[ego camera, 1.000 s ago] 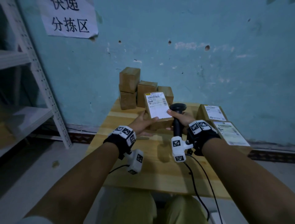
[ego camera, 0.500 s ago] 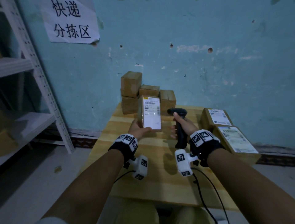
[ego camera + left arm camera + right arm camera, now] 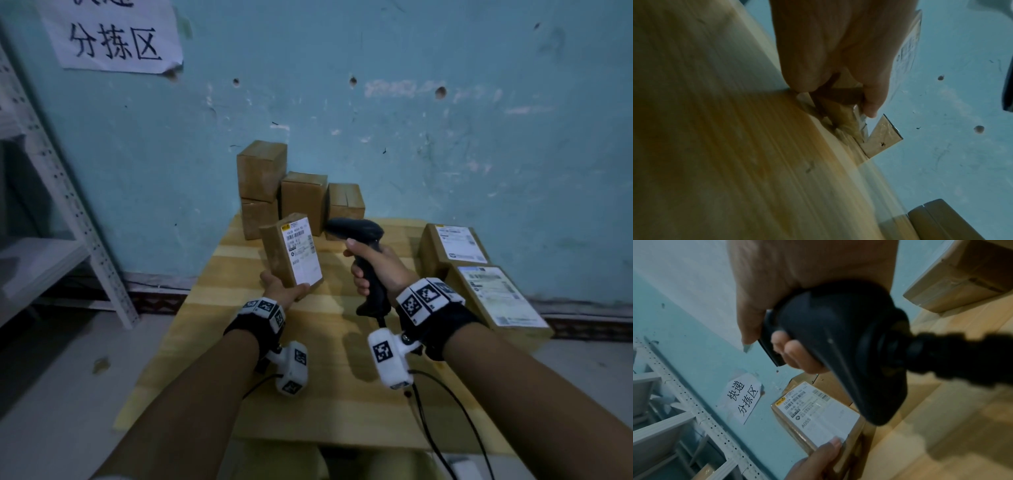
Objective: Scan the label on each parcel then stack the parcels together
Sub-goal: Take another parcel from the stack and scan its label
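Note:
My left hand (image 3: 282, 287) grips the lower end of a small brown parcel (image 3: 291, 251) and holds it upright above the wooden table (image 3: 325, 394). Its white label (image 3: 301, 253) faces right, toward the scanner. My right hand (image 3: 373, 270) is wrapped round the handle of a black barcode scanner (image 3: 356, 230), whose head points left at the parcel. In the right wrist view the scanner (image 3: 849, 340) fills the middle and the parcel's label (image 3: 816, 412) lies below it, with the left thumb (image 3: 828, 449) on its corner. The left wrist view shows my left hand (image 3: 838, 56) round the parcel's end.
Several plain brown boxes (image 3: 301, 202) are stacked at the table's far edge against the blue wall. Two labelled parcels (image 3: 479, 274) lie at the right edge. A white metal shelf rack (image 3: 68, 212) stands at the left. The scanner's cable (image 3: 445, 428) hangs off the near edge.
The right hand let go of the parcel's corner and drew the scanner to the right. The left hand turned the parcel upright, with its label toward the scanner.

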A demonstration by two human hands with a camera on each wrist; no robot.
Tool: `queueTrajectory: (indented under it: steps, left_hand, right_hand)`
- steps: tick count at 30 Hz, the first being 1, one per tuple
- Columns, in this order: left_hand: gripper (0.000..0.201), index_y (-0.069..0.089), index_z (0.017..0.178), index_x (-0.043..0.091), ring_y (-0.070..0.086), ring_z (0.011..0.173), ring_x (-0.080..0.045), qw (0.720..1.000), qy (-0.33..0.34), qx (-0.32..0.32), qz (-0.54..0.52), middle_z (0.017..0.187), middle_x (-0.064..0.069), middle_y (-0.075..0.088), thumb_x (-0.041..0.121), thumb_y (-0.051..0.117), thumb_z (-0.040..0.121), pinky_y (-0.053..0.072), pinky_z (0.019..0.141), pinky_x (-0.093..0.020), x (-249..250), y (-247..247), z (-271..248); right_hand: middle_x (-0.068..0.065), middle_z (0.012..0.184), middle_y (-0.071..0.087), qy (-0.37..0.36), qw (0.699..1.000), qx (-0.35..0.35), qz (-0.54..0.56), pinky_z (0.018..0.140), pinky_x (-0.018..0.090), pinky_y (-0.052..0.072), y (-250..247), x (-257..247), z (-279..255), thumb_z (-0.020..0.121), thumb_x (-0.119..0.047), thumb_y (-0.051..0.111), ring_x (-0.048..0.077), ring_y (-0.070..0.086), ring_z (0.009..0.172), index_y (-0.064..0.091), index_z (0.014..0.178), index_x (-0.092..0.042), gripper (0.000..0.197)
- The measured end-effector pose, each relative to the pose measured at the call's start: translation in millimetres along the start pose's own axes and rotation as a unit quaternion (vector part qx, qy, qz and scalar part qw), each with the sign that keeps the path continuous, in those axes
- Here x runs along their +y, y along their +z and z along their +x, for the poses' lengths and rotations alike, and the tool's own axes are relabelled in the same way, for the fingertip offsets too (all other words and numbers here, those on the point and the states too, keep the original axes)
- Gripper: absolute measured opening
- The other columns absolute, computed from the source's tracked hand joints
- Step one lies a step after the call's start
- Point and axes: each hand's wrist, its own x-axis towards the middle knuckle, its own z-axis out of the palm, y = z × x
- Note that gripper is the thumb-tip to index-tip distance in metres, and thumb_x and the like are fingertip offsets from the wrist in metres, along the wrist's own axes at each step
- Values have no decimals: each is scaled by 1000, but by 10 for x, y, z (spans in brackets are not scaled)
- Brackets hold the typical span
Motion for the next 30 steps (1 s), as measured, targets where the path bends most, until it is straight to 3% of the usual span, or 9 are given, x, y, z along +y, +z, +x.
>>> queueTrajectory:
  steps: [8, 22, 30]
  left_hand:
    - [91, 8, 143, 5, 39, 130, -34, 999, -37, -1, -26, 146, -15, 33, 31, 69, 81, 33, 110, -46, -25, -60, 126]
    - [90, 10, 141, 5, 40, 129, -32, 999, -35, -20, -26, 144, -15, 35, 27, 71, 79, 34, 110, -45, -34, -69, 179]
    - [95, 4, 145, 5, 34, 133, -33, 998, -45, -21, 28, 148, -15, 29, 37, 67, 81, 32, 110, -44, -41, -110, 211]
  right_hand:
    - [0, 42, 40, -7, 999, -27, -16, 36, 19, 27, 116, 81, -6, 91, -23, 57, 12, 34, 30, 51, 84, -6, 19]
    - [-1, 41, 40, 12, 997, -59, -55, 35, 18, 27, 175, 37, -63, 91, -20, 57, 10, 33, 29, 48, 78, -8, 19]
    - [0, 42, 40, 20, 995, -60, -75, 36, 19, 27, 172, 30, -64, 90, -23, 57, 11, 33, 30, 47, 69, -9, 26]
